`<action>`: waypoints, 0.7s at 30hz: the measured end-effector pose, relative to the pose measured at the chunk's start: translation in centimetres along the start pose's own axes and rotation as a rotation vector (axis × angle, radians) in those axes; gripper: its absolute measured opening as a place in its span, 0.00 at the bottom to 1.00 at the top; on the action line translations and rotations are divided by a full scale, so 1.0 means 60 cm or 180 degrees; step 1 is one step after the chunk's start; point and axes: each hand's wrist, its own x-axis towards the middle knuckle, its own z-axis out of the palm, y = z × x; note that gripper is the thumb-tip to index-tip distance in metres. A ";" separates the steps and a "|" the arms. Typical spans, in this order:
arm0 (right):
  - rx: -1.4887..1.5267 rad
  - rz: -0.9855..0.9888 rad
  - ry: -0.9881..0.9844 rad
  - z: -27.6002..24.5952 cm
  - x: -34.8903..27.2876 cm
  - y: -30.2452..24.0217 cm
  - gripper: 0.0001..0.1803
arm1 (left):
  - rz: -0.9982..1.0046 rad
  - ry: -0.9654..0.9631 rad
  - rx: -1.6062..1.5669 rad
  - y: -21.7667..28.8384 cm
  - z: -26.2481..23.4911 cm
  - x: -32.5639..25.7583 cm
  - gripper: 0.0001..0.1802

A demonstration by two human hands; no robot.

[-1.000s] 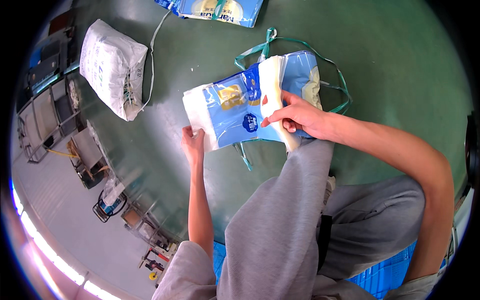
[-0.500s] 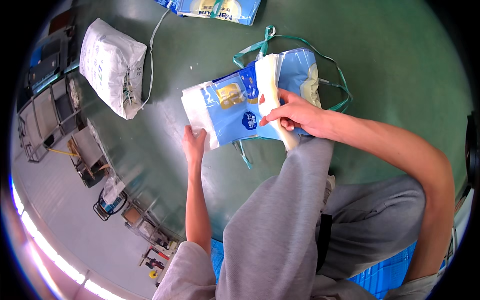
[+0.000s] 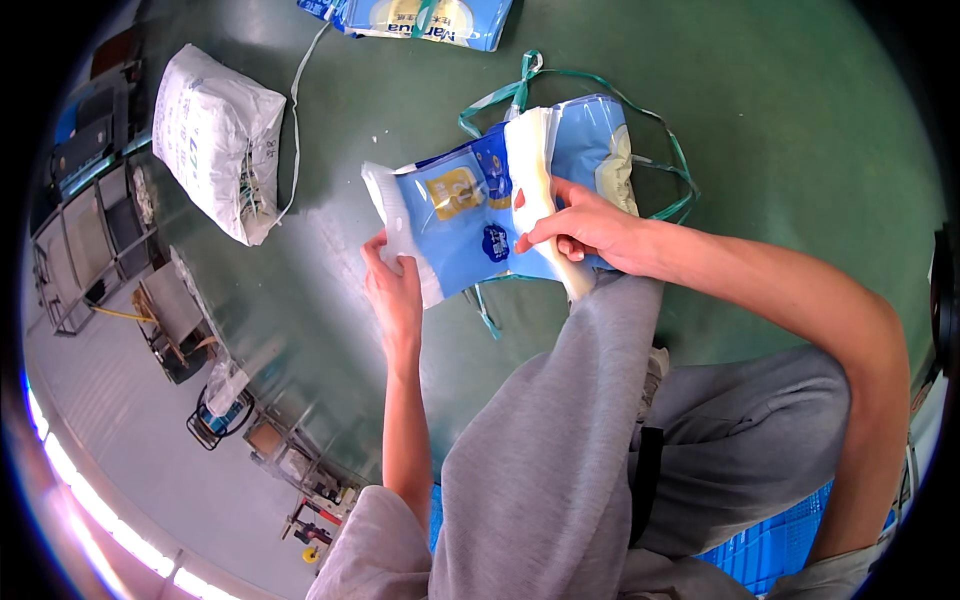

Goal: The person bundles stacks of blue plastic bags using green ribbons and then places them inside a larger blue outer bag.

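A stack of flat blue and white plastic bags (image 3: pixel 470 215) lies on the green floor in front of my knees. My left hand (image 3: pixel 393 290) pinches the white near-left edge of the top bag. My right hand (image 3: pixel 580 228) presses on the stack's middle, fingers curled over a white fold (image 3: pixel 530 160). Green strapping (image 3: pixel 520 90) loops out from under the bags.
A white woven sack (image 3: pixel 215 140) with a cord lies at the upper left. Another blue bag bundle (image 3: pixel 430 15) sits at the top edge. My grey trouser leg (image 3: pixel 560 440) fills the lower middle. A blue crate (image 3: pixel 770 550) shows below right. Metal racks (image 3: pixel 90 240) reflect at the left.
The top bag's left edge has shifted slightly left and up with my left hand. My right hand has stayed on the stack.
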 end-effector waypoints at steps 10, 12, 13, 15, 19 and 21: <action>-0.0049 -0.0005 -0.0044 0.006 0.004 -0.001 0.26 | -0.0371 -0.0143 0.0226 -0.023 -0.012 -0.006 0.20; -0.0045 -0.0005 -0.0014 0.003 0.005 0.000 0.25 | -0.0597 -0.0287 0.0079 0.027 -0.017 -0.009 0.21; -0.0042 -0.0001 -0.0007 0.004 0.004 -0.002 0.24 | -0.0629 -0.0253 -0.0018 0.036 -0.017 -0.013 0.21; -0.0061 -0.0007 -0.0007 0.005 0.005 -0.002 0.23 | -0.0688 -0.0191 -0.0217 0.045 -0.015 -0.018 0.21; -0.0153 -0.0063 -0.0033 0.018 0.003 -0.001 0.21 | 0.0677 0.0642 0.0616 -0.001 0.000 -0.020 0.18; -0.0209 -0.0109 0.0023 0.019 0.002 0.003 0.20 | 0.1225 0.0921 0.0987 0.021 -0.005 -0.014 0.16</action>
